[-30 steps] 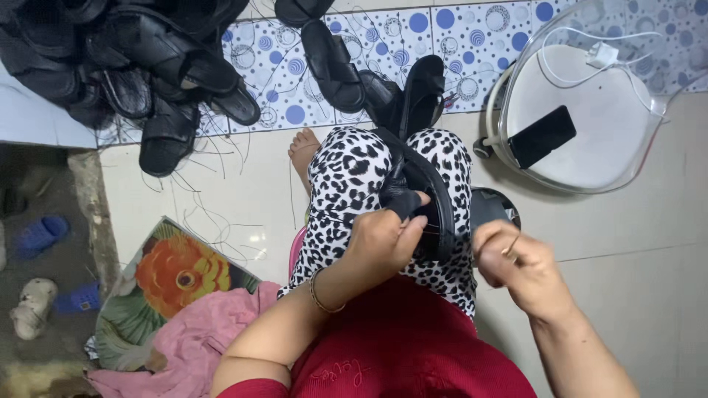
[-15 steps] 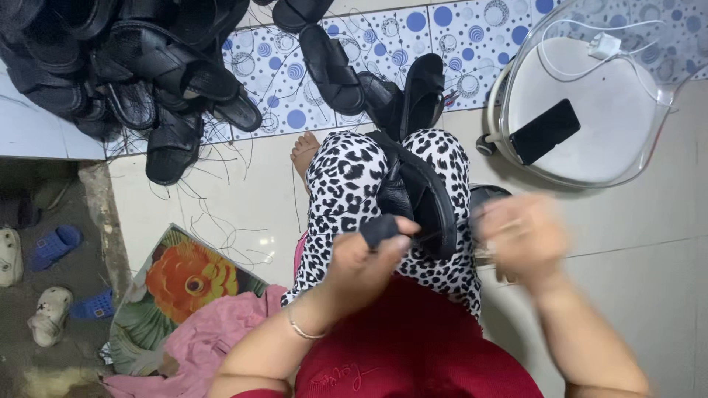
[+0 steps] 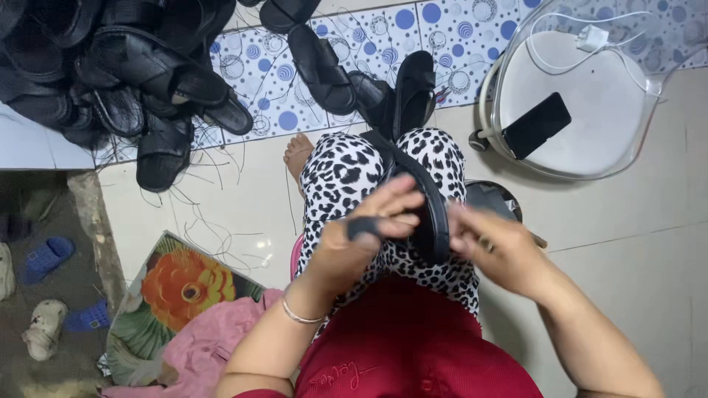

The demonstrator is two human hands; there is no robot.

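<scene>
Left hand [image 3: 361, 236] raised — sandal [image 3: 428, 214] between hands

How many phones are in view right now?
1: a black phone lying on the white seat of the clear chair, upper right, beyond the right hand. None shows elsewhere; the heap of black sandals could hide more.

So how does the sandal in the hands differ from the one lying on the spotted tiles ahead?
The held sandal rests on the lap, tilted, with the left hand gripping its strap; the tile sandal lies flat and untouched. The right hand is beside the held one. Both are black.
</scene>
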